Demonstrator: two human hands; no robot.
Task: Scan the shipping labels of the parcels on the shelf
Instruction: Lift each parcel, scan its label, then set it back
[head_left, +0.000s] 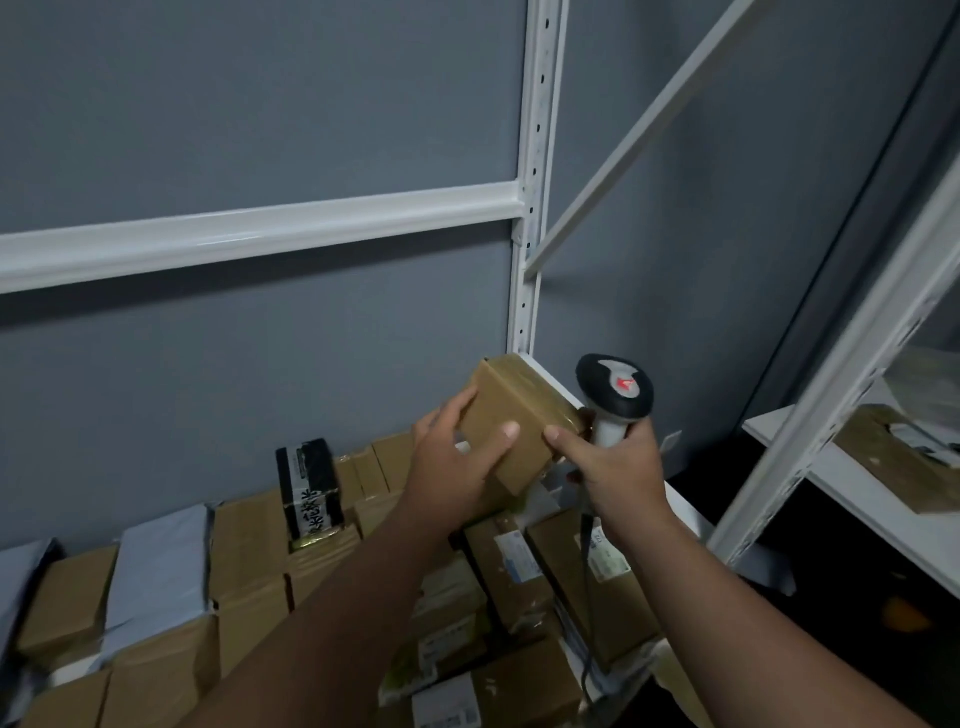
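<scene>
Just right of the frame's centre, the left hand holds a small brown parcel lifted clear of the stack on the shelf; its grip is closed around the box, thumb lying across the near face and fingers wrapped behind the left edge. The right hand sits just beside the box's right end, its grip closed round the handle of a barcode scanner whose head rises above the knuckles, a red light showing on it. The box's long axis runs from the upper left down toward the lower right of the frame, with the scanner touching or nearly touching its lower right corner. No label shows on the faces turned to the camera, so the coming move likely calls for the left hand to rotate the box until its label faces the scanner head. More parcels lie packed across the lower left.
</scene>
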